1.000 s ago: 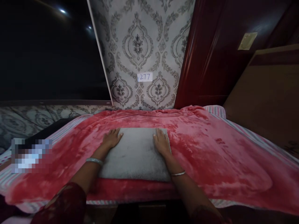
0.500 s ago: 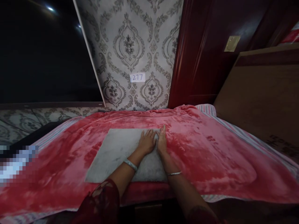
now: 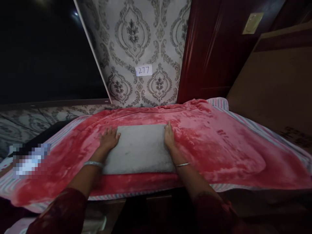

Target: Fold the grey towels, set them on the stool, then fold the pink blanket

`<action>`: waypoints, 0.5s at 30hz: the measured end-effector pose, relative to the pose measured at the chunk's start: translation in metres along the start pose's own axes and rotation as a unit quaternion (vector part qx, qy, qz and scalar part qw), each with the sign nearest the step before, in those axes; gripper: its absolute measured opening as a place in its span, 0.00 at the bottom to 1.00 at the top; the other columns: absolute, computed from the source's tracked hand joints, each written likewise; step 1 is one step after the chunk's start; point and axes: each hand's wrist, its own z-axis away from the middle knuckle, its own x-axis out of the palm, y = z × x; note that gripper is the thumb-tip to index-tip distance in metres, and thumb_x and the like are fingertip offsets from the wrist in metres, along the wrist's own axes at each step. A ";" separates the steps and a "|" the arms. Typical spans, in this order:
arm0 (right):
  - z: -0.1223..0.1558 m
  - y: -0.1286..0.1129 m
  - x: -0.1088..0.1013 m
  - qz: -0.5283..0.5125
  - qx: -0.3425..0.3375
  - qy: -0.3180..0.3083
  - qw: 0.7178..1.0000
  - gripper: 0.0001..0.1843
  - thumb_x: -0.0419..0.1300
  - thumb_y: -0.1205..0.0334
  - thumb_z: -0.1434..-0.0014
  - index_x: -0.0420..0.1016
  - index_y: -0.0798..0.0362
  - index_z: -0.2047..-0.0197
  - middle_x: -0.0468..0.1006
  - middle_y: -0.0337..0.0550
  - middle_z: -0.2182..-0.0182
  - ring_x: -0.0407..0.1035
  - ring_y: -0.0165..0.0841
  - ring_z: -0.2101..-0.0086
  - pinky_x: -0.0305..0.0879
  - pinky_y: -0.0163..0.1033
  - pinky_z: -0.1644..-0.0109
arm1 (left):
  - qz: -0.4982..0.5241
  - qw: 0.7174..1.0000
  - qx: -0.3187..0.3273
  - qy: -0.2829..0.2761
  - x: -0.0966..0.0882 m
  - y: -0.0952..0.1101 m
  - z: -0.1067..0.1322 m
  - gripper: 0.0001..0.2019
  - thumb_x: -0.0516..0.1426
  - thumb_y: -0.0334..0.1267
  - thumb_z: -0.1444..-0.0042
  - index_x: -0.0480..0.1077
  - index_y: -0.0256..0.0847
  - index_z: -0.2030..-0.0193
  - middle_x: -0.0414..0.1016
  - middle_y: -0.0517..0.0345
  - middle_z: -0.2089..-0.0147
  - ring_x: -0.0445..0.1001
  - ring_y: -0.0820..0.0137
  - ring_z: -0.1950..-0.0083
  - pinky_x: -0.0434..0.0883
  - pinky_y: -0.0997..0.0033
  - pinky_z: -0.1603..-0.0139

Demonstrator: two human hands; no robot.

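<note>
A light grey, fuzzy rectangular cloth lies flat on the red plush blanket. It looks folded, though its layers cannot be made out. At its left edge rests my left hand, fingers spread, mostly on the blanket with the thumb against the cloth. Along the opposite edge my right hand stands on its side, fingers stretched out and touching the cloth. Neither hand grasps anything.
The blanket has striped borders and drapes over the front edge. Behind it is a patterned wall with a paper label reading 277. A dark screen is at left, a large cardboard box at right beside a dark red door.
My left hand has gone from the cloth's right part to its left edge. My right hand stays at the right edge. The cloth looks narrower at its front left, and the view has tilted down.
</note>
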 end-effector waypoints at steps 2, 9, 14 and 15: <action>-0.002 -0.008 -0.006 -0.018 0.015 -0.001 1.000 0.43 0.24 0.43 0.32 0.48 0.62 0.26 0.56 0.57 0.30 0.52 0.35 0.32 0.50 0.45 0.31 | -0.012 0.999 0.015 0.041 -0.011 0.016 0.017 0.30 0.42 0.45 0.33 0.56 0.36 0.28 0.39 0.41 0.22 0.40 0.48 0.22 0.47 0.35 0.29; 0.024 -0.023 -0.026 -0.101 0.014 0.031 0.994 0.39 0.22 0.44 0.31 0.37 0.53 0.23 0.52 0.51 0.28 0.55 0.35 0.33 0.56 0.46 0.34 | 0.091 0.949 0.299 0.044 -0.009 0.156 0.115 0.29 0.42 0.36 0.34 0.52 0.36 0.26 0.48 0.46 0.23 0.46 0.58 0.23 0.47 0.46 0.25; 0.066 -0.013 -0.024 -0.202 0.058 -0.023 0.977 0.37 0.28 0.46 0.30 0.36 0.51 0.23 0.56 0.53 0.30 0.64 0.36 0.38 0.64 0.46 0.39 | 0.098 0.932 0.347 0.026 0.024 0.193 0.148 0.28 0.41 0.37 0.32 0.54 0.31 0.27 0.54 0.40 0.26 0.49 0.54 0.24 0.48 0.44 0.26; 0.070 -0.011 -0.024 -0.183 0.059 -0.032 0.981 0.37 0.28 0.47 0.30 0.36 0.51 0.23 0.57 0.53 0.30 0.64 0.36 0.38 0.64 0.46 0.38 | 0.099 0.932 0.348 0.030 0.028 0.193 0.149 0.28 0.41 0.38 0.32 0.55 0.31 0.28 0.55 0.39 0.26 0.50 0.55 0.24 0.48 0.44 0.26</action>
